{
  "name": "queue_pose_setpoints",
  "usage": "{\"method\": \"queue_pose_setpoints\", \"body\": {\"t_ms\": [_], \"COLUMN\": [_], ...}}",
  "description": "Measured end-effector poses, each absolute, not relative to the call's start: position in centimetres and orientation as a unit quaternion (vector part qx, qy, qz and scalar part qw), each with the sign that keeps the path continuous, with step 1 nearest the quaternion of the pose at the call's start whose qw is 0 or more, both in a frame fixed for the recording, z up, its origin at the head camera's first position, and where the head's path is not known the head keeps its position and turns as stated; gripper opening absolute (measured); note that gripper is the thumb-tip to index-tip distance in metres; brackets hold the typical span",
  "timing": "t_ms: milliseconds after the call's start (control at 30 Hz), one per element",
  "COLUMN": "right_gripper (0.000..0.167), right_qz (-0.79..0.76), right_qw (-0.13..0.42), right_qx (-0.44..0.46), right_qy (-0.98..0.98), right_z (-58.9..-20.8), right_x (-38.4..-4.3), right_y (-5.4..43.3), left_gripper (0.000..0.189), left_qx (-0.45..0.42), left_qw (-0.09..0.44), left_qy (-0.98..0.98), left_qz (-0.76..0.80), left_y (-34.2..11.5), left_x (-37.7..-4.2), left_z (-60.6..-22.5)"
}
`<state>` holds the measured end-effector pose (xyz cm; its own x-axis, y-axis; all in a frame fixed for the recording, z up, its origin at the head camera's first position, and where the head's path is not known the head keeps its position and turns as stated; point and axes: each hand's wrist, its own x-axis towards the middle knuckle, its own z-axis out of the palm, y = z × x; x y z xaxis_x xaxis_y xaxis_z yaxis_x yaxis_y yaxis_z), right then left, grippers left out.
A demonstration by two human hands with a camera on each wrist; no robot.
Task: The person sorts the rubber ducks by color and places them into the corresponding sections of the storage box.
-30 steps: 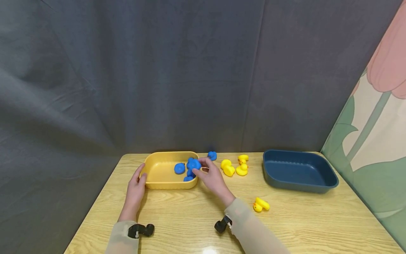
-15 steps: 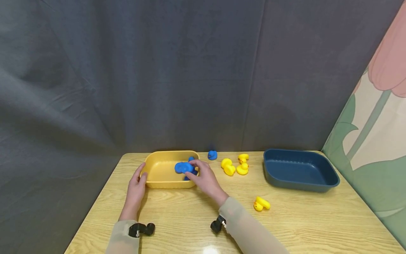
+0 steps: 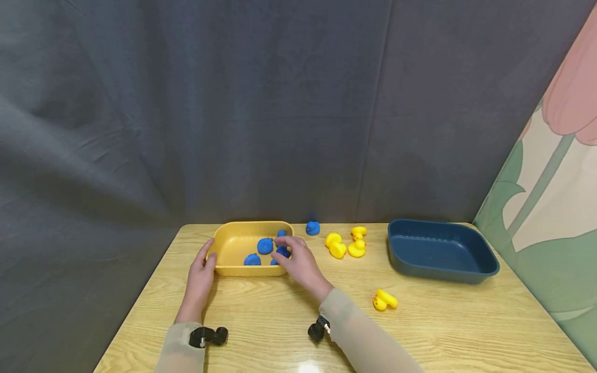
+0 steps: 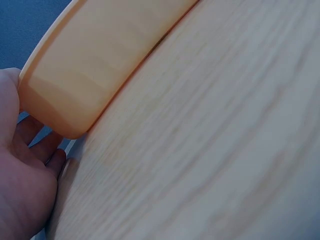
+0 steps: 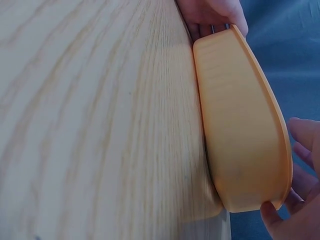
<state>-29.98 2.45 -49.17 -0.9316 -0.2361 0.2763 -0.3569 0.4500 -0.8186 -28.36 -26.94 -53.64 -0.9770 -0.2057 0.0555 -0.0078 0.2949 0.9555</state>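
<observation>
- The left hand grips the near-left corner of the yellow tray, which lies between both hands.
- The right hand is released over the tray's right end, thumb and fingers parted.
- Left of the right fingers, two blue ducks sit in the tray; more lie partly hidden beneath them, their count unclear.
- One outer blue duck stands beyond the right hand.
- Right of that hand: four yellow ducks and one dark blue tray.
</observation>
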Motion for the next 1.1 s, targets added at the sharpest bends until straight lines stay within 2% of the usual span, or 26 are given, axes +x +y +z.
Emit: {"method": "queue_pose_setpoints", "body": {"t_ms": [567,933,1100], "right_gripper": [0.041,0.06,0.062], "right_qz": [0.516,0.481,0.46], "right_qw": [0.095,0.131,0.143], "right_qx": [0.143,0.091,0.076], "right_qy": [-0.839,-0.862,-0.873], "right_z": [-49.2,-49.1,-49.0], "right_x": [-30.9,-33.4,-34.4], "right_y": [4.7,7.1,8.1], "left_gripper": [0.058,0.059,0.059], "left_qx": [0.072,0.072,0.066], "left_qw": [0.074,0.072,0.072], "left_qy": [-0.8,-0.803,-0.801], "left_qz": [-0.59,-0.588,-0.591], "left_y": [-26.9,-26.9,-26.9], "left_x": [-28.5,-28.4,-28.3], "left_z": [-53.5,-53.5,-53.5]}}
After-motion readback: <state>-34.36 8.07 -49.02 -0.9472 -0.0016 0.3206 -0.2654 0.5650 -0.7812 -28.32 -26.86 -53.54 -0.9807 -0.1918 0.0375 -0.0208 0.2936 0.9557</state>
